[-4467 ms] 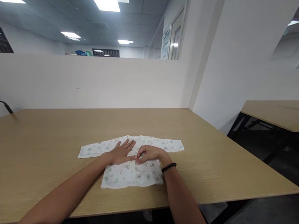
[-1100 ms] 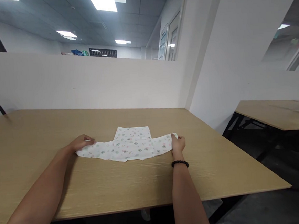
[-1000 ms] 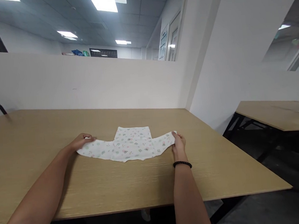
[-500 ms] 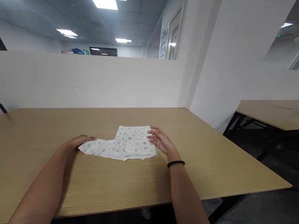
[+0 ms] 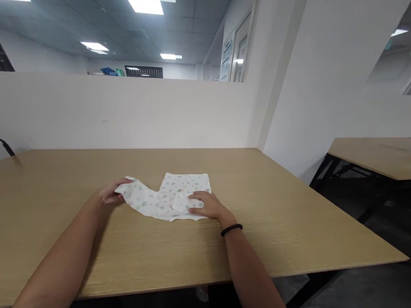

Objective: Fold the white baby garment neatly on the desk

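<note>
a small white baby shirt [image 5: 171, 198] with a faint printed pattern lies on a light wooden table [image 5: 268, 225], toward the middle of the tabletop and well in from the near edge. seen from the person's head camera, both bare arms reach out to the shirt. the right hand [image 5: 206, 206] rests palm down and loose on the shirt's right side, where the right sleeve lies folded across the body; it presses rather than grips. a black bead bracelet [image 5: 232, 229] sits on that wrist, just nearer than the shirt. the left hand [image 5: 111, 192] pinches the end of the left sleeve [image 5: 135, 193], lifted a little off the table to the left of the shirt's body. judging by this, the sleeve-folding step is in hand, one side done. the next move seems to call for carrying the left sleeve over the body while the right hand pins the cloth flat. a white partition wall [image 5: 117, 113] stands behind the table.
</note>
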Tool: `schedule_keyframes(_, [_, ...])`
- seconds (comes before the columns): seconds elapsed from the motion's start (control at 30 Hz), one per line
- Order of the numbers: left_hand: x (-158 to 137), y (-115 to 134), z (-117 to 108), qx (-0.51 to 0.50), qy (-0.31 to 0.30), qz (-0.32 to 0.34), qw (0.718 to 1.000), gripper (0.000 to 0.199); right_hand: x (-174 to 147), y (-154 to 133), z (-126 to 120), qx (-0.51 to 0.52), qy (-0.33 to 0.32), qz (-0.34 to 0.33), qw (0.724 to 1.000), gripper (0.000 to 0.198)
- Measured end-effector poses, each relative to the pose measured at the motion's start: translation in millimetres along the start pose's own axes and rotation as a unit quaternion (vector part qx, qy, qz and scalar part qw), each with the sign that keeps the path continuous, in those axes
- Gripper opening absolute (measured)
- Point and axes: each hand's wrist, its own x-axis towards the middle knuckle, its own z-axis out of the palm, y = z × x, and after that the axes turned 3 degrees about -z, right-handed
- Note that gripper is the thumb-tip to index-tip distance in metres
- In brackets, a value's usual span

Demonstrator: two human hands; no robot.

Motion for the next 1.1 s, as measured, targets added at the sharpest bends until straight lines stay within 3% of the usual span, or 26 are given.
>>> schedule_keyframes(0.1, [1.4,11.1,27.1,-0.159,-0.064,-0.016,0.985,0.011,2.9,0.9,-2.9,0.014,0.039,0.015,0.999,0.055])
schedule_keyframes(0.2, [-2.5,19.6,63.0,-0.204,-0.104,0.011,0.973,0.012,5.5,4.6,-2.4,0.001,0.105,0.039,0.994,0.051])
schedule_keyframes(0.3, [-10.0,23.5,90.9,-0.194,-0.234,0.019,0.952,0.027,6.0,8.4,-3.2,-0.004,0.168,0.058,0.984,0.044])
schedule_keyframes(0.37, [-12.5,23.0,100.0,-0.167,-0.275,0.033,0.946,0.037,5.8,9.2,-5.1,-0.007,0.207,0.065,0.976,0.04])
schedule_keyframes(0.47, [-8.2,15.6,102.7,-0.111,-0.202,0.074,0.97,0.04,6.0,5.9,-7.8,-0.026,0.233,0.077,0.969,0.033])
schedule_keyframes(0.6, [5.7,-3.9,98.3,0.002,-0.052,0.132,0.99,0.041,7.6,-6.8,-6.3,-0.073,0.19,0.095,0.974,0.037])
schedule_keyframes(0.73, [11.9,-16.7,90.4,0.083,-0.083,0.151,0.982,0.043,8.9,-21.6,2.1,-0.098,0.139,0.078,0.982,0.037])
schedule_keyframes(0.83, [10.0,-17.1,85.7,0.131,-0.124,0.147,0.972,0.045,10.1,-28.8,8.8,-0.106,0.124,0.042,0.986,0.024])
schedule_keyframes(0.93, [8.3,-16.2,84.9,0.147,-0.139,0.139,0.969,0.048,12.3,-31.0,11.1,-0.114,0.133,0.031,0.984,0.008])
schedule_keyframes(1.1, [11.9,-20.8,84.7,0.168,-0.126,0.153,0.966,0.053,15.1,-26.6,7.4,-0.107,0.196,0.067,0.972,0.011])
